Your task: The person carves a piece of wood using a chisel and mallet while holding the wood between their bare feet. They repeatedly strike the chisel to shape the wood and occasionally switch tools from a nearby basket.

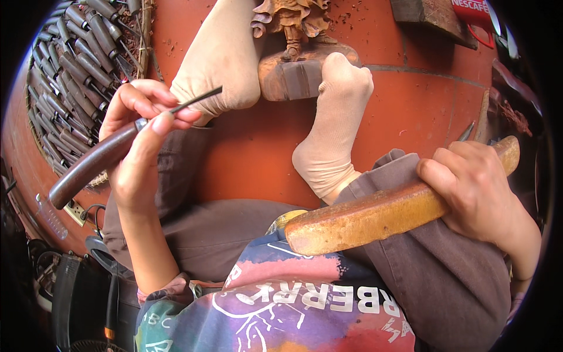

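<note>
In my left hand point(139, 141) is a carving chisel point(97, 161) with a dark wooden handle. Its thin steel blade points up and to the right, steadied by the thumb and fingers. My right hand point(478, 188) grips a yellowish wooden mallet point(363, 220), a long flat-sided club whose thick end lies over my lap. A carved wooden figure point(293, 26) stands on a rough wooden base point(287, 80) between my socked feet point(337, 111), its upper part cut off by the picture's top edge. The chisel's tip is apart from the figure.
A round basket point(145, 41) at the far left holds many dark-handled chisels point(73, 88). At the far right are a wooden block point(431, 22) and a red cup point(472, 14). Wood chips dot the red tiled floor point(249, 161). A power socket point(75, 212) with a cord lies at the left.
</note>
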`<state>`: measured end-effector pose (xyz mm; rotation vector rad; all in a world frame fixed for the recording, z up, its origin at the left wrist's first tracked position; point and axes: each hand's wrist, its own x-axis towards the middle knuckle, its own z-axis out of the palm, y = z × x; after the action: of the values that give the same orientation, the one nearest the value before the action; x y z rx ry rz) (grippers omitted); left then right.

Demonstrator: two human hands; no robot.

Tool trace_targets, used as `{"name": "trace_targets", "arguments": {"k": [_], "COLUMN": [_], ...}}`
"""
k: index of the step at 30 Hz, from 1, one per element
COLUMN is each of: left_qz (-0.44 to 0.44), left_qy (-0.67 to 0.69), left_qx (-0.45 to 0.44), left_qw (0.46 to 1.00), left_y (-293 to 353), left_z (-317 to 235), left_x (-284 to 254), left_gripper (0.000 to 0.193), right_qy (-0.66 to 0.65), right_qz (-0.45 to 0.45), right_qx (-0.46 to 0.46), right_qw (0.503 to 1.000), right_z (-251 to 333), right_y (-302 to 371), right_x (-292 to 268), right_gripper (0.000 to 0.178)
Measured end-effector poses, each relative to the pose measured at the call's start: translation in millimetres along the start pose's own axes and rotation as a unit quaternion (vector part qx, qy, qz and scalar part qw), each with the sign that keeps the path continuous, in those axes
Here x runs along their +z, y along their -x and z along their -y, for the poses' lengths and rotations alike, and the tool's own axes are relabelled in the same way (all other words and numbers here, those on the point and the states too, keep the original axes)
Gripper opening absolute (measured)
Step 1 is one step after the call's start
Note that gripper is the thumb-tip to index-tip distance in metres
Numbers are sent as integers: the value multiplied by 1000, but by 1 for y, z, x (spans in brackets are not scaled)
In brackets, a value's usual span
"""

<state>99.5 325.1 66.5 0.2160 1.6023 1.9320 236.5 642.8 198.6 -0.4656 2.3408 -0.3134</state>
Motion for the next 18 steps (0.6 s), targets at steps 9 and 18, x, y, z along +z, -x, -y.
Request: {"name": "trace_targets", "arguments": {"k": [9, 18], "left_qz": [24, 72], "left_qy": [40, -59], "left_qx": [25, 52], "left_qw": [999, 994], "left_y": [-23, -90], "left_z": [-1, 3], "left_x": [-11, -18], "left_gripper": [22, 19], "right_qy": [-15, -33], "right_qz": [19, 50], "right_qx": [3, 16], "right_qw": [1000, 998], "right_z": [-5, -10], "right_y": [-5, -5], "right_x": [1, 2], "right_gripper": [27, 29]}}
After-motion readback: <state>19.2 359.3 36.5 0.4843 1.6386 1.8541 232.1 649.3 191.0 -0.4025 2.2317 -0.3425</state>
